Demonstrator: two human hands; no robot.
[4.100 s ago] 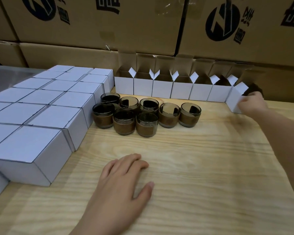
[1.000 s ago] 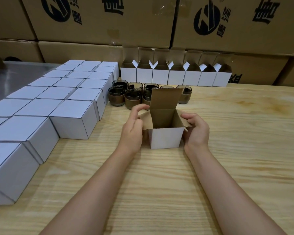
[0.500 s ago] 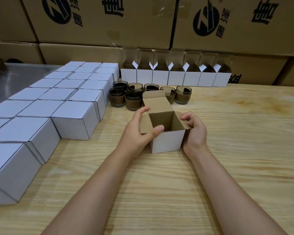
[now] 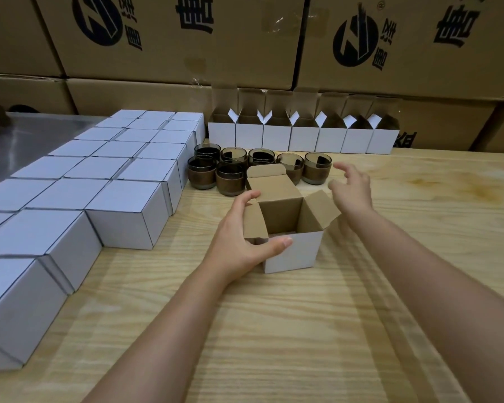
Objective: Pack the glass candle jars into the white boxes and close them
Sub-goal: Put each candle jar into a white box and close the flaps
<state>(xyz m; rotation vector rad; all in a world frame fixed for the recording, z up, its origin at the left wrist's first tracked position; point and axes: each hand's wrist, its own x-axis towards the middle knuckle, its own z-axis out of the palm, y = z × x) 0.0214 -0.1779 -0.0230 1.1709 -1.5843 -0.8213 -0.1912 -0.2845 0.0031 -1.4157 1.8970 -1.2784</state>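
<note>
An open white box [image 4: 294,253] stands on the wooden table in front of me, its brown flaps spread and its inside empty. My left hand [image 4: 239,242] grips the box's left side, thumb across the front corner. My right hand [image 4: 351,187] hovers free above and to the right of the box, fingers apart, close to the nearest jar. Several smoky glass candle jars [image 4: 230,177] with brown wax stand clustered just behind the box.
A row of open white boxes [image 4: 303,138] lines the back of the table against large brown cartons [image 4: 172,39]. Many closed white boxes [image 4: 122,216] fill the left side. Bare wooden table [image 4: 419,228] lies to the right and near me.
My right hand has let go of the box and lifted toward the jars. The box's right flap has sprung outward. My left hand still holds the box.
</note>
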